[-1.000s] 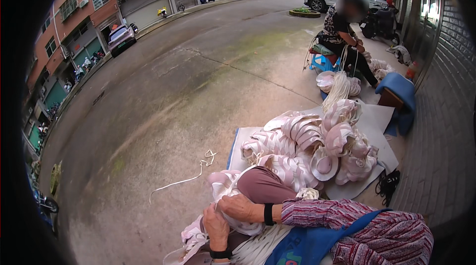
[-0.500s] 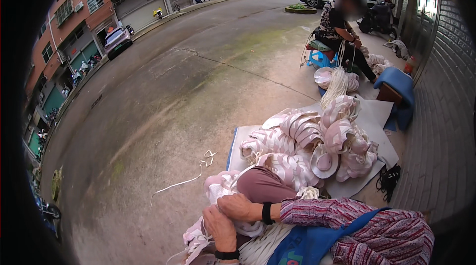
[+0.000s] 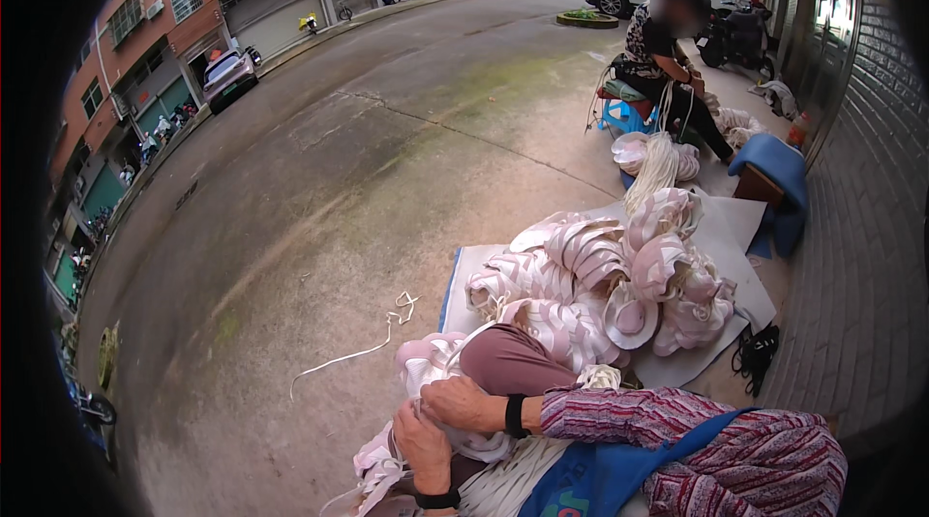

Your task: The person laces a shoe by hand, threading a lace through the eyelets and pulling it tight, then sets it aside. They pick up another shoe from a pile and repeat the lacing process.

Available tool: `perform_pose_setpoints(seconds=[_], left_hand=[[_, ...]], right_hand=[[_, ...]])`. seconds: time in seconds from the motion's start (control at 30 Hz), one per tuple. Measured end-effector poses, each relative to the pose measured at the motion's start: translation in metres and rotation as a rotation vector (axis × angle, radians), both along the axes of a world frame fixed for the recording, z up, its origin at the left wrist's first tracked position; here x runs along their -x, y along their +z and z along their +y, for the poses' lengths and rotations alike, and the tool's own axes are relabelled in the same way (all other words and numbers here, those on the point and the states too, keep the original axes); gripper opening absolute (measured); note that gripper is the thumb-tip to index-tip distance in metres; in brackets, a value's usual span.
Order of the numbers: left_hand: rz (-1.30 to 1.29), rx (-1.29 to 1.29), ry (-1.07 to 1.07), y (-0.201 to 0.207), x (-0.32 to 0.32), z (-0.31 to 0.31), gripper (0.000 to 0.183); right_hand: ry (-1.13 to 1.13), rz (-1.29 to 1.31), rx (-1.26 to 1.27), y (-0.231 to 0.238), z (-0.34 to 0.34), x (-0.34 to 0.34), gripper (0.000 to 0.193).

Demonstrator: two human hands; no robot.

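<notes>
My left hand (image 3: 423, 442) and my right hand (image 3: 463, 404) meet at the lower middle, fingers pinched close together. Between them is a pink-and-white shoe upper (image 3: 433, 358), partly covered by my hands and resting by my knee. A bit of white lace shows around the fingertips, but which fingers pinch it is hidden. More uppers (image 3: 375, 464) with loose lace ends hang below my left hand. Across my lap, beside the blue apron (image 3: 590, 478), lies a thick bundle of white laces (image 3: 508, 480).
A heap of pink-and-white uppers (image 3: 581, 261) lies on a pale sheet (image 3: 740, 227) to the right. One loose lace (image 3: 358, 354) trails on the concrete. Further off, a seated person (image 3: 668, 43) works near a blue-covered box (image 3: 779, 169). A shutter wall (image 3: 852, 227) stands at right.
Both hands have barely shifted, staying pinched together over the same shoe upper. The view has moved very slightly; the heap and the seated person look the same.
</notes>
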State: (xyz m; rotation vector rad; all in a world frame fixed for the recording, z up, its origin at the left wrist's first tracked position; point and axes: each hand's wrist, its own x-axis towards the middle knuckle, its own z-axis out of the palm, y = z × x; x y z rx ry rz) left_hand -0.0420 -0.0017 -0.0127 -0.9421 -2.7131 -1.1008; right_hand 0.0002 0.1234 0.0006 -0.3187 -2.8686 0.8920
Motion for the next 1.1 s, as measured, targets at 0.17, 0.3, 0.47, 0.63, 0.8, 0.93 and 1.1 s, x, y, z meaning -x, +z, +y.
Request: perform_pose_setpoints(seconds=[0.17,0.3,0.47,0.63,0.8,0.93,1.1], left_hand=[[-0.138,-0.048,-0.131,0.004,0.011,-0.004,0.023],[-0.210,-0.007,-0.111,0.009,0.021,-0.006,0.021],[-0.312,-0.039,-0.090,0.007,0.036,-0.002,0.020],[-0.305,-0.004,-0.084,-0.007,0.046,-0.002,0.021],[-0.299,0.031,-0.081,-0.013,0.055,0.000,0.023],[-0.401,0.019,-0.078,-0.023,0.066,0.000,0.023],[-0.506,-0.056,-0.070,-0.032,0.071,0.001,0.021]], right_hand=[[-0.002,0.048,-0.091,-0.009,0.002,0.000,0.022],[-0.015,0.037,-0.081,-0.008,0.000,0.000,0.021],[-0.025,0.093,-0.057,-0.009,0.000,-0.003,0.020],[-0.026,0.087,-0.033,-0.007,-0.002,-0.003,0.019],[-0.033,0.039,-0.013,-0.009,0.001,-0.001,0.018],[-0.032,0.030,0.008,-0.006,0.001,-0.002,0.019],[-0.016,0.035,0.002,-0.007,0.000,-0.002,0.020]])
